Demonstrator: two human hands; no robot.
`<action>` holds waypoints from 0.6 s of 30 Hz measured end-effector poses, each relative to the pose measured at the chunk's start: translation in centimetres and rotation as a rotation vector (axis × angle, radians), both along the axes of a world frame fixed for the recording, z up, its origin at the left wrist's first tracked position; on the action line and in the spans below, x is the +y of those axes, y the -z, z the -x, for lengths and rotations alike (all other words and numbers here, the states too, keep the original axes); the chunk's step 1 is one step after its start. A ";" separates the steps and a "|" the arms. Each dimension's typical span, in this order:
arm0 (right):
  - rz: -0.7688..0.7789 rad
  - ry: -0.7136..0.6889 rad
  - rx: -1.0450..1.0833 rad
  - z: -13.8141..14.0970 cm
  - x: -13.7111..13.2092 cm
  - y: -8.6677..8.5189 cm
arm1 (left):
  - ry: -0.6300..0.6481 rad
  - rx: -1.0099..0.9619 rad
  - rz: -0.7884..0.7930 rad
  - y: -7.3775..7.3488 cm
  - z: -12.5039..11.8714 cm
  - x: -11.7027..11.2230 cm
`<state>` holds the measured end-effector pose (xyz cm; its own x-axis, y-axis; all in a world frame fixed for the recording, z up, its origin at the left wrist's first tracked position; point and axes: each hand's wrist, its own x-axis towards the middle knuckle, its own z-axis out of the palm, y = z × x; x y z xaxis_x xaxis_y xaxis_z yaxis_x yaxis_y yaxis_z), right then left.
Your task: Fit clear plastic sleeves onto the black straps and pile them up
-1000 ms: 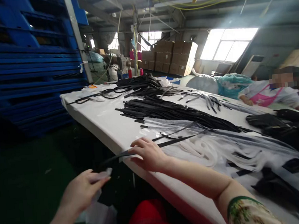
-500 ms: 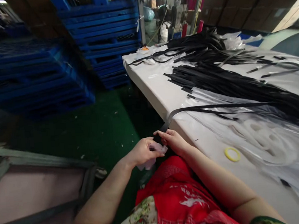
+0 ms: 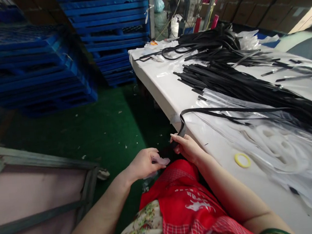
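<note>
My right hand (image 3: 187,148) is closed on the near end of a long black strap (image 3: 227,111) just off the edge of the white table (image 3: 163,83). The strap bends up over the edge and runs right across clear plastic film. My left hand (image 3: 144,163) is closed on a small pale piece (image 3: 161,161) close beside the strap's end, above my red apron (image 3: 189,205). A pile of black straps (image 3: 241,86) lies farther back on the table.
A yellow ring (image 3: 242,160) lies on the table near my right arm, beside white cords under plastic (image 3: 277,145). Looped black straps (image 3: 207,46) sit at the far end. Blue pallets (image 3: 30,70) are stacked left. A grey frame (image 3: 36,191) stands on the green floor.
The view swung down and left from the table. My right hand drew the strap's end off the table edge to my lap, and my left hand came in beside it.
</note>
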<state>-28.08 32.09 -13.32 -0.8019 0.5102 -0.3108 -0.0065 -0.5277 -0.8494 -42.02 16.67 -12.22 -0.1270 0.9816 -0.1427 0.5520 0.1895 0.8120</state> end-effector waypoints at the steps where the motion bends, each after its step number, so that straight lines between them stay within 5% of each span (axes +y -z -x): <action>1: -0.016 -0.005 -0.013 0.0 -0.2 0.2 | 0.001 0.018 0.000 -0.1 0.1 -0.2; 11: 0.061 0.087 0.044 -0.7 -0.1 2.6 | -0.145 -0.397 0.129 1.4 1.7 -2.8; 18: 0.047 0.145 0.119 -1.3 0.2 2.8 | -0.205 -0.416 0.174 1.9 1.4 -3.8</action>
<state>-26.79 32.25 -16.12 -0.7534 0.6106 -0.2441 -0.1847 -0.5527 -0.8126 -43.46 12.84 -14.15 -0.2123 0.8997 -0.3815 0.1249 0.4122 0.9025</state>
